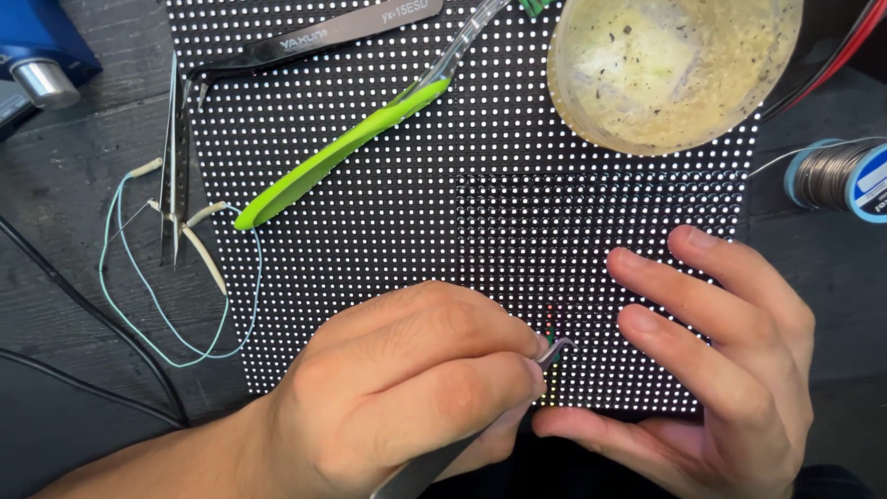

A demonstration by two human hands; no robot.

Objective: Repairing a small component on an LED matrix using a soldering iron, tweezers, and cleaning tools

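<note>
A left hand (407, 388) fills the foreground, its fingers (504, 356) pinched tight around a pair of metal tweezers (552, 351), whose curved tip touches the lower part of a black LED panel (388, 249) studded with lit white dots. Just above the tip, a few dots glow red and green. The right hand (730, 360) lies beside it, fingers (665, 286) spread and flat on the panel's lower right corner, holding nothing, thumb along the panel's near edge. The panel rests on a dark wooden table (74, 185) and covers most of the view. On its upper part lie a green-handled tool (342, 152), set diagonally, a second pair of dark tweezers (314, 39), and a translucent, stained bowl (670, 69) at the upper right. Left of the panel, thin pale blue wires (129, 286) loop across the table beside a slim metal tool (173, 157). A spool of solder wire (836, 176) sits at the right edge, well apart from the hands.
</note>
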